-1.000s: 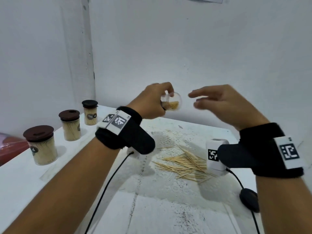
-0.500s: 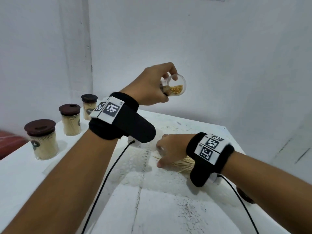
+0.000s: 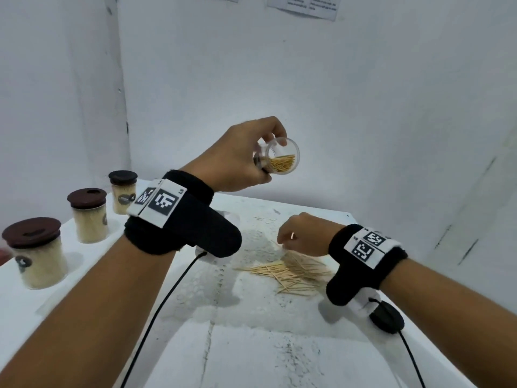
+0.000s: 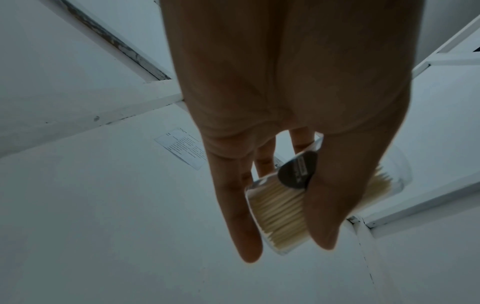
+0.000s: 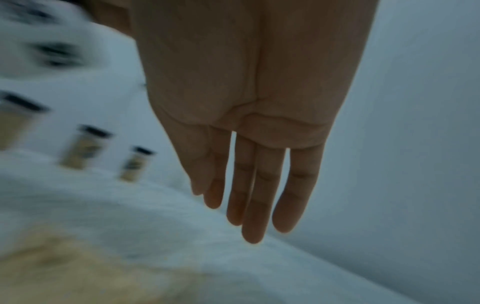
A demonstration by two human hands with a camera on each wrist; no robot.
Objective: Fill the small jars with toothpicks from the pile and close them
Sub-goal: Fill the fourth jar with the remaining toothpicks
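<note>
You are holding the open jar (image 3: 280, 159) tipped on its side above the table (image 3: 279, 357), your left hand (image 3: 237, 161) curling around its clear wall, toothpicks lying along its lower half. Your right hand (image 3: 300, 232) is hovering just over the pile (image 3: 291, 271); the head view is suggesting pinched fingertips, while the blurred wrist view is showing the fingers (image 5: 255, 197) nearly straight, so I cannot tell whether they are gripping any sticks. Try gathering a small aligned bundle and sliding it in parallel to those already inside. Three lidded jars (image 3: 88, 217) are standing at the left. This jar's lid is nowhere showing.
</note>
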